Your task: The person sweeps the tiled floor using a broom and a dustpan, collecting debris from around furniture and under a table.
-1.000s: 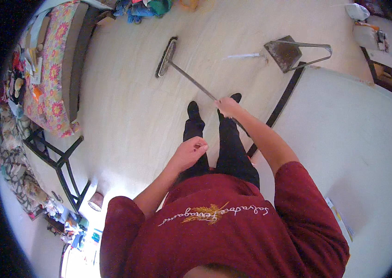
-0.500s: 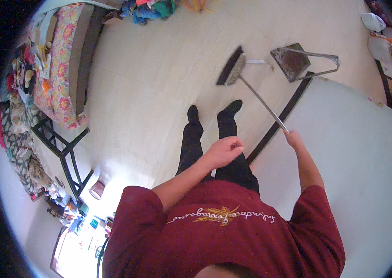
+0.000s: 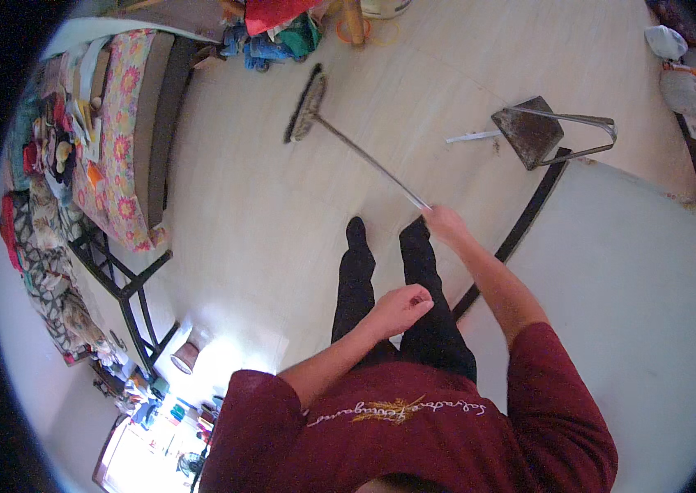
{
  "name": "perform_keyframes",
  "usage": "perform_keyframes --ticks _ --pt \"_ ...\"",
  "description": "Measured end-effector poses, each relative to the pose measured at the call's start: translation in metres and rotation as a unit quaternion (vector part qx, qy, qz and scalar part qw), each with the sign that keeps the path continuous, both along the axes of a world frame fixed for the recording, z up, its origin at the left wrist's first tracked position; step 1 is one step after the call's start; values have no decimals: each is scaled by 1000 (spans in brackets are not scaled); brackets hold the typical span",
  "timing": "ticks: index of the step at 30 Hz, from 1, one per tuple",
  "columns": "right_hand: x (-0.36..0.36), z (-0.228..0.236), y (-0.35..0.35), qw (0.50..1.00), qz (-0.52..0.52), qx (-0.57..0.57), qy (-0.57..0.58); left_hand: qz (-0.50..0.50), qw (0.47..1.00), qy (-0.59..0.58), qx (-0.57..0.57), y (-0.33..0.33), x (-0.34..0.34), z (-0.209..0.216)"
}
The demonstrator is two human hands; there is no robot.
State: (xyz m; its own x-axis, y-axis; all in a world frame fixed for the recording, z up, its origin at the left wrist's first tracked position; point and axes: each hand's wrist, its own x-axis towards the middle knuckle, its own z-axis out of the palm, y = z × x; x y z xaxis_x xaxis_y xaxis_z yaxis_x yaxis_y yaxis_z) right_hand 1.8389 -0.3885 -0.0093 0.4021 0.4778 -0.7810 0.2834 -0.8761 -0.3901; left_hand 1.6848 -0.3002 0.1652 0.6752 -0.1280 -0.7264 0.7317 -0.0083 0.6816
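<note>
Broom [image 3: 307, 113] — head at upper centre, handle slanting to mid-frame.
Right hand [image 3: 442, 223], mid-frame: fingers wrapped around handle — left hand [image 3: 401, 308], lower centre: released, loosely curled.

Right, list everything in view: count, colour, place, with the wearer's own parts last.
broom: one, dark bristles, head on floor
dustpan: one, dark grey, floor, upper right
strip: one, white, left of the dustpan
clothes pile: one, blue, green and red, top
flowered cloth: one, pink and yellow, upper left
clutter: uncountable, mixed colours, far left
metal frame: one, black, left
bin: one, brownish, lower left
fan: one, dark, bottom left
bag: one, white, upper right
broad panel: one, pale, right
shirt: one, maroon, bottom
trousers: one pair, black, centre
hands: two, bare; right hand gripping the broom, left hand curled before the legs
</note>
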Motion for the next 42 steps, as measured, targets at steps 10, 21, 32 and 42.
perform_keyframes --ticks 10,21,32,42 --pt "36 -22 97 1000 23 -4 14 102 992 73 33 24 -25 -36" --pt "43 38 -211 967 -196 -157 -36 40 999 -13 22 5 86 14" --pt "115 18 -92 985 -164 -51 -10 -107 993 -15 -36 7 183 -9" --pt "208 -23 -16 981 -155 -109 -36 -157 987 -6 40 151 257 -50"
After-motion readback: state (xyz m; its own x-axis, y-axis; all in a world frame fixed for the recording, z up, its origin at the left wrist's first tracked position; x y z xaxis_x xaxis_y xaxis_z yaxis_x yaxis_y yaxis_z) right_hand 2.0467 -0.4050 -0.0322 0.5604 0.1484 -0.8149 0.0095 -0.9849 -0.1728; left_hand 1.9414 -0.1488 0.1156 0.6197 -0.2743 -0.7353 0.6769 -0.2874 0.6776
